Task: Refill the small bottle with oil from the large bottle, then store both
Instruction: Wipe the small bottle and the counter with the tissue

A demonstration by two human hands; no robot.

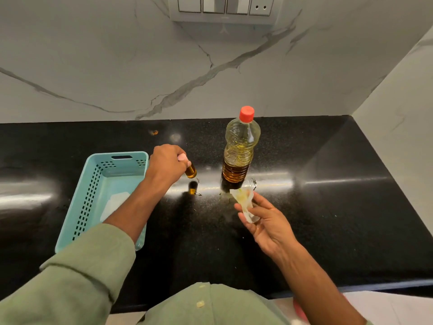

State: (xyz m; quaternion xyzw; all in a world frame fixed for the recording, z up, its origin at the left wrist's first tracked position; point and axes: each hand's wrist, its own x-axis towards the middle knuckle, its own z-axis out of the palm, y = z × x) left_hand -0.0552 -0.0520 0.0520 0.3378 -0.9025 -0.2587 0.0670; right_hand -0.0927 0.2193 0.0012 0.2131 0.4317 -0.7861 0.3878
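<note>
A turquoise plastic basket [103, 174] with perforated walls is sitting at the left of the glossy black bench [328, 207], a pale sheet lying on its floor. Just right of it, the left hand [165, 166] is holding the small bottle [190, 170] above the bench, fingers clamped around its pink-capped upper end; its amber lower half is hanging clear. It is looking light and rigid but probably oil-slick, so gripping around the body seems safest. Further right, the large bottle [239, 153] is standing upright, red cap on, ribbed clear plastic partly full of golden oil; it is likely heavier and squeezable, best taken at the ribbed waist. At the right, the right hand [262, 219] is pinching a crumpled, oily, translucent scrap [243, 201] between its fingers.
</note>
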